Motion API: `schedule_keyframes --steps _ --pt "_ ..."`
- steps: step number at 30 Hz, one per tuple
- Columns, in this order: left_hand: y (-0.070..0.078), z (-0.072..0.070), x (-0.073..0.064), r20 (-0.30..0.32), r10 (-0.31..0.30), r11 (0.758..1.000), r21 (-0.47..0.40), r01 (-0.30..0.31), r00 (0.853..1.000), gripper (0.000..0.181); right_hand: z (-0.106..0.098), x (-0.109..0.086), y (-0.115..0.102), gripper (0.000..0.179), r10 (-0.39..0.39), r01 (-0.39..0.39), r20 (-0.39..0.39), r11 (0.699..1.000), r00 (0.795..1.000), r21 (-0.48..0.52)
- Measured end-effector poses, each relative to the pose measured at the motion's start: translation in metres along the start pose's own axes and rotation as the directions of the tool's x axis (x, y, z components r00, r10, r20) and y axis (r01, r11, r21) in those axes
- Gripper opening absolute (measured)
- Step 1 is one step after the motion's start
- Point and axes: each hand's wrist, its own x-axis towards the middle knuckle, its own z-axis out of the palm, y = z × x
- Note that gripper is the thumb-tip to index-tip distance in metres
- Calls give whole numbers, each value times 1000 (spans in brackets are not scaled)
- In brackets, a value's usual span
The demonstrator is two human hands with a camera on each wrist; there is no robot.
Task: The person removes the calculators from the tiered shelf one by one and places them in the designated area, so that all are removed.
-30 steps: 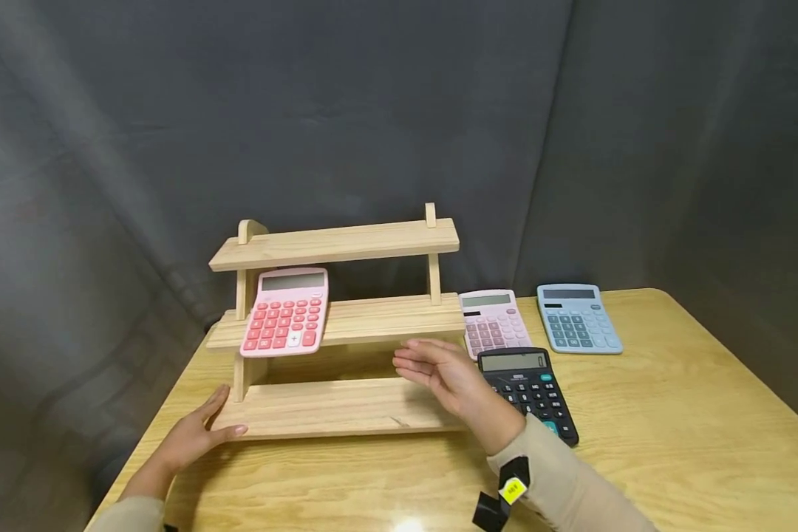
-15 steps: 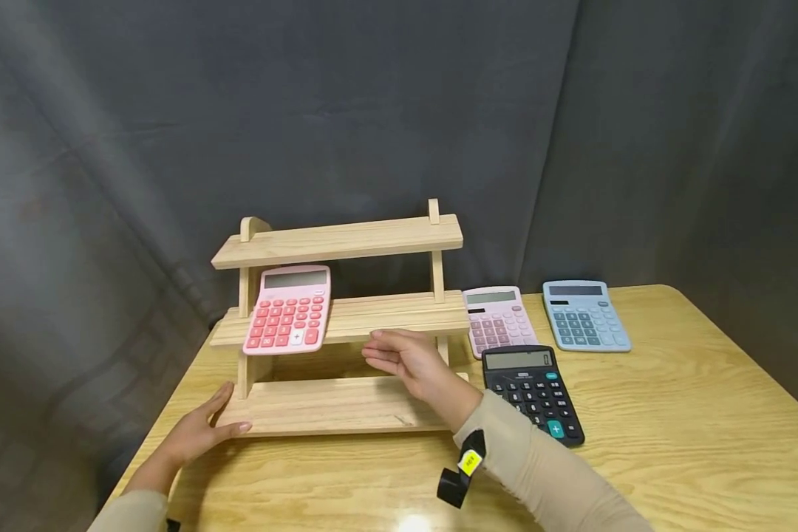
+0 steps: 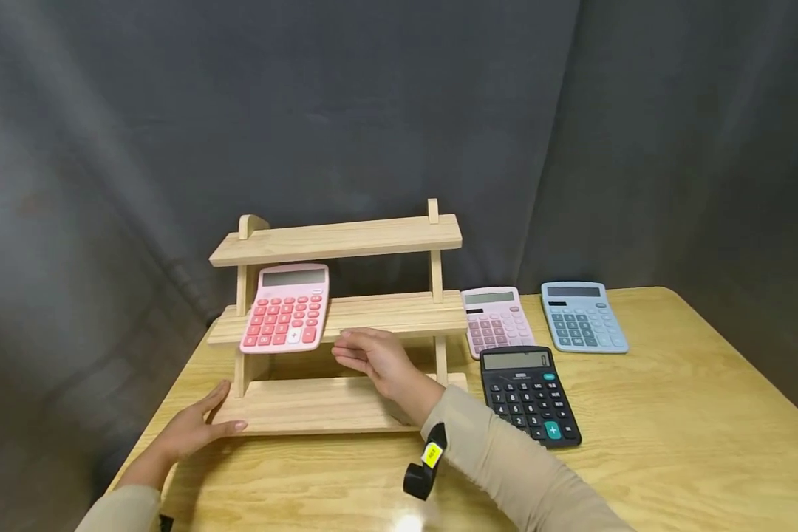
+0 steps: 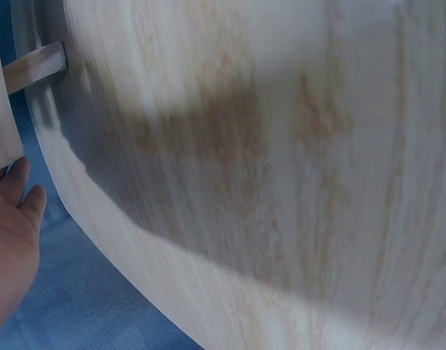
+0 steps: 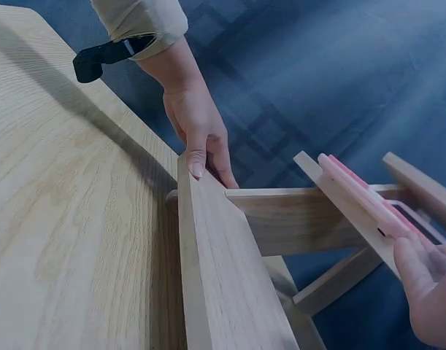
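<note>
A three-tier wooden display shelf [image 3: 335, 240] stands on the table. My left hand [image 3: 189, 432] grips the left end of its bottom board, thumb on top at the front and fingers round the end; the right wrist view shows this hand [image 5: 197, 124] too. On the left of the middle board leans a pink calculator [image 3: 286, 310] with red keys. My right hand [image 3: 375, 362] is in front of the middle board, right of that calculator, fingers together and fairly straight, holding nothing. In the right wrist view the right hand [image 5: 431, 299] overlaps the calculator [image 5: 372, 197]; contact is unclear.
To the shelf's right lie a black calculator [image 3: 528, 395], a pale pink calculator [image 3: 499, 321] partly behind it, and a light blue calculator [image 3: 581, 318]. The wooden table [image 3: 691, 414] meets a dark curtain [image 3: 372, 111] at the back.
My right hand has moved left along the front of the shelf, from its right end towards the pink calculator, uncovering more of the black calculator. My left hand stays on the bottom board.
</note>
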Motion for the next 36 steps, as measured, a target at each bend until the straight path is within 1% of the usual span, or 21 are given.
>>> schedule_keyframes --steps 4,8,13,17,21,25,28,31,34,36 --pt "-2 -4 -3 -7 11 1000 11 -11 1000 86 14 8 0 31 -19 19 -18 999 1000 -41" --pt "-2 -2 -5 -2 0 1000 8 0 1000 87 24 16 1 27 -35 29 -57 995 998 -98" --pt "0 2 -4 2 1 1000 23 -1 1000 87 28 20 6 20 -31 14 -124 991 992 -135" --pt "1 1 -3 -3 11 999 43 -11 1000 86 29 22 9 18 -43 16 -172 988 984 -152" --pt "3 0 -1 -12 18 999 39 -17 1000 86 31 23 12 21 -49 16 -202 987 978 -161" --pt "3 3 1 -35 23 999 23 -22 999 87 32 26 18 29 -56 18 -213 984 975 -179" --pt "2 4 2 -38 20 1000 17 -19 999 87 33 27 22 35 -64 26 -212 984 975 -178" --pt "2 4 1 -37 19 1000 13 -19 999 88 36 28 25 39 -63 31 -224 989 973 -143" --pt "2 3 -1 -37 21 1000 16 -21 999 87 38 28 28 39 -62 40 -231 994 971 -100" --pt "1 2 -3 -43 24 1000 19 -23 999 86 40 28 29 36 -63 50 -229 997 971 -64"
